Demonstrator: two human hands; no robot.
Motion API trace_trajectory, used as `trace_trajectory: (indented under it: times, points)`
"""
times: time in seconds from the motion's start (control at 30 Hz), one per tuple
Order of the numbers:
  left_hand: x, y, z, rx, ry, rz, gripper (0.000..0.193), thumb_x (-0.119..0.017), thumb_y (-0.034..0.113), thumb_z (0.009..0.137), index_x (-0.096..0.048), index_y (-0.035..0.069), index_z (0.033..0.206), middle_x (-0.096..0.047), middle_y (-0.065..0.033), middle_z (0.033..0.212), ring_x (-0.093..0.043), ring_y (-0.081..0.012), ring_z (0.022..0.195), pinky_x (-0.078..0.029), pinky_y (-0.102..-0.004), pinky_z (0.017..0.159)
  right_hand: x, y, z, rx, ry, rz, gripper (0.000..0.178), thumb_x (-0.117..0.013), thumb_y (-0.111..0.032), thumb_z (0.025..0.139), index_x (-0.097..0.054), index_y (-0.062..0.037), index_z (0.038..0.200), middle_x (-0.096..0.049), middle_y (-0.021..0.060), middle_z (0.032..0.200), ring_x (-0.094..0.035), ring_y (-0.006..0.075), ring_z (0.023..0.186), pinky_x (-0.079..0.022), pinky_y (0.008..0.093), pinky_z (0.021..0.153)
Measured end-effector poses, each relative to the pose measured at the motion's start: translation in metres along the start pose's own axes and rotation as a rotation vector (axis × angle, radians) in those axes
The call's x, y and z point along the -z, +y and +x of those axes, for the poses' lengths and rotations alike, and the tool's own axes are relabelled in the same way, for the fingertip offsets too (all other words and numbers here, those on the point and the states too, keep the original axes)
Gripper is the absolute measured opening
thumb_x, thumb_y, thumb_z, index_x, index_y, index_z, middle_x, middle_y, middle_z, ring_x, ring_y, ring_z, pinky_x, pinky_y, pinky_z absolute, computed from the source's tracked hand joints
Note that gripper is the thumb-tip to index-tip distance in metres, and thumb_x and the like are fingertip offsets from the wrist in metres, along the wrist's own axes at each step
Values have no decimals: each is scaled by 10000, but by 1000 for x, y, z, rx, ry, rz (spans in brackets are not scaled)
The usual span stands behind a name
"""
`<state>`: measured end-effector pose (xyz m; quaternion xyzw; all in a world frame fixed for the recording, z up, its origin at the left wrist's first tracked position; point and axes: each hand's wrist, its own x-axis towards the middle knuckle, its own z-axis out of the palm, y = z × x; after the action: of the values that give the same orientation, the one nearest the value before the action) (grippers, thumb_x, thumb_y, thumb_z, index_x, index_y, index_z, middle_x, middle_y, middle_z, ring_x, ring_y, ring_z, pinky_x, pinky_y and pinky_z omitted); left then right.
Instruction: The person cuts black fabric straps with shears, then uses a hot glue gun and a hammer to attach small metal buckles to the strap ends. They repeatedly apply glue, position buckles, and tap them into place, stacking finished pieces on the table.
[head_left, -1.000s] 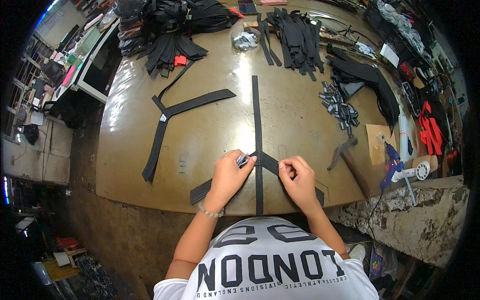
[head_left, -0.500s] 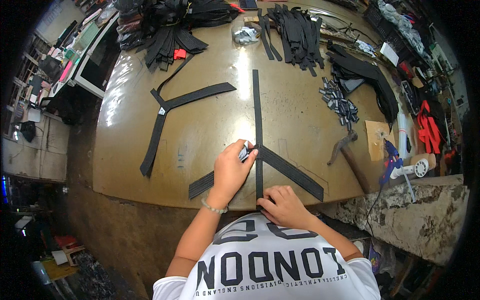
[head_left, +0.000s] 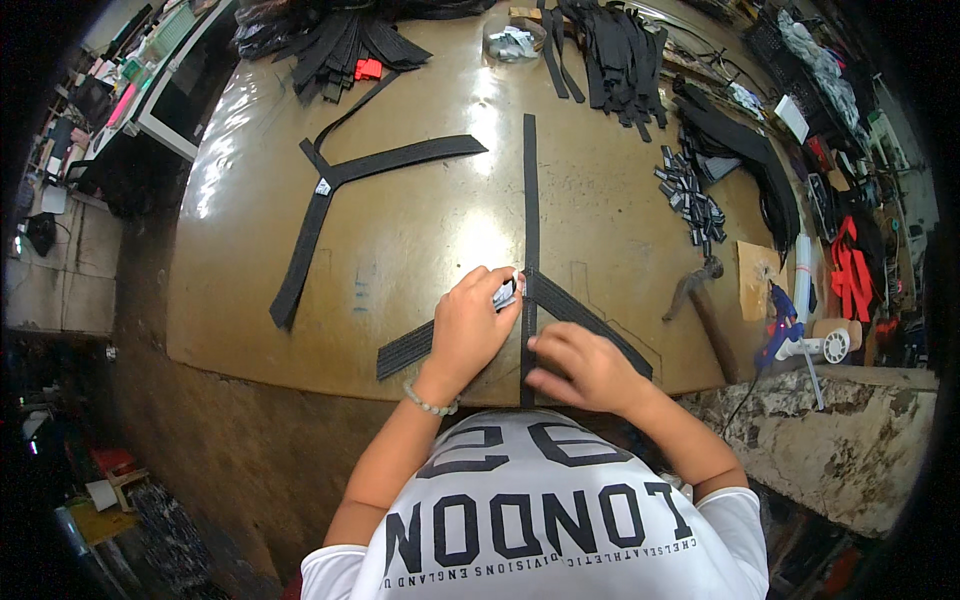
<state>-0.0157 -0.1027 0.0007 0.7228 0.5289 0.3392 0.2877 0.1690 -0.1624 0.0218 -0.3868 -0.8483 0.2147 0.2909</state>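
Note:
Black webbing straps (head_left: pixel 531 190) form a Y-like shape with an extra tail in front of me: one long straight strip and two arms slanting toward the table's near edge. At the junction my left hand (head_left: pixel 474 318) pinches small white labels (head_left: pixel 506 292), its fingertips against the strap. My right hand (head_left: pixel 588 368) hovers over or beside the lower end of the straight strip, thumb and fingers apart and slightly blurred, with nothing visible in it. Farther left lies a similar joined strap piece (head_left: pixel 312 235) bearing a white triangular label (head_left: pixel 322 187) at its joint.
A hammer (head_left: pixel 706 310) rests at the right, below a pile of small dark tags (head_left: pixel 690 200). Beyond lie black strap bundles (head_left: pixel 625 65) and a plastic tub (head_left: pixel 514 42). A blue glue gun (head_left: pixel 782 325) and white spool (head_left: pixel 834 347) sit at the right edge.
My right hand has lifted from the near end of the straight strip and moved up and slightly right, its fingers parting. My left hand stays at the junction. The whole view has shifted slightly.

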Motion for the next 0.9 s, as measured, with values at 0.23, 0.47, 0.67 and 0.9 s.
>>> trace_trajectory:
  times: [0.23, 0.47, 0.67, 0.9]
  points:
    - [1, 2, 0, 21, -16, -36, 149, -686, 141, 845, -706, 50, 961, -629, -156, 810, -622, -328, 713, -487, -387, 636, 9, 8, 9, -193, 10, -59, 228, -677, 19, 753, -566, -28, 947, -517, 137, 934, -522, 327, 916, -465, 389, 793]
    - [0, 1, 1, 1, 6, -33, 167, -699, 142, 821, -709, 63, 967, -623, -143, 811, -626, -330, 724, -494, -400, 641, -6, 2, 16, -207, 43, 25, 266, -669, 23, 754, -548, -33, 984, -513, 147, 1002, -543, 345, 931, -473, 410, 788]
    - [0, 1, 0, -18, 24, -48, 129, -700, 136, 844, -714, 43, 932, -633, -166, 798, -618, -329, 710, -485, -381, 640, 12, 32, 42, -123, 95, 96, 268, -656, 99, 756, -617, -7, 999, -596, 131, 934, -631, 288, 851, -515, 353, 735]
    - [1, 2, 0, 3, 24, -3, 123, -708, 146, 840, -725, 59, 926, -610, -158, 760, -601, -322, 677, -466, -393, 614, 15, 52, 64, -469, 10, 521, 74, -645, 14, 890, -649, 48, 955, -597, 89, 881, -671, 130, 641, -561, 246, 550]
